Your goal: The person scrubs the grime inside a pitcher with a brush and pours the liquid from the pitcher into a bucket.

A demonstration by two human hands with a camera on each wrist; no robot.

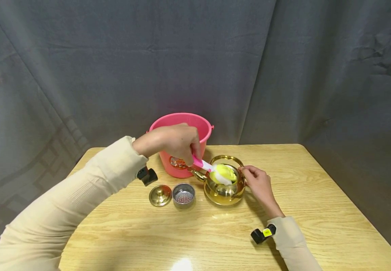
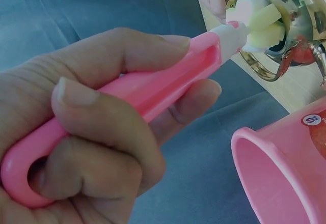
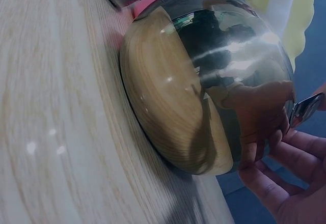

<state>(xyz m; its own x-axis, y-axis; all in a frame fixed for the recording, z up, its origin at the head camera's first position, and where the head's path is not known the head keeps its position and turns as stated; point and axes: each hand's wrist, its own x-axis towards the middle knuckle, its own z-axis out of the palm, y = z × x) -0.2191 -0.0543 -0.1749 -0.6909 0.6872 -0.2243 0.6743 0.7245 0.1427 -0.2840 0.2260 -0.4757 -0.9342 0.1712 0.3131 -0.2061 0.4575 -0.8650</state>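
Note:
My left hand [image 1: 182, 141] grips the pink handle [image 2: 153, 89] of a sponge cleaning brush, with fingers curled round it in the left wrist view. The brush's yellow and white sponge head [image 1: 224, 173] is at the open mouth of a shiny gold teapot [image 1: 224, 196]; how far it reaches inside cannot be told. My right hand [image 1: 259, 184] pinches the pot's hoop handle [image 3: 307, 108] near its right base, and its other fingers lie close against the pot's side. The spout [image 1: 199, 175] points left, toward the bucket.
A pink bucket [image 1: 180, 171] stands behind the left forearm at the back of the wooden table [image 1: 141, 241]. Left of the teapot sit a metal strainer basket [image 1: 183, 195] and a gold lid [image 1: 160, 195] with a knob. A grey curtain [image 1: 148, 67] hangs behind.

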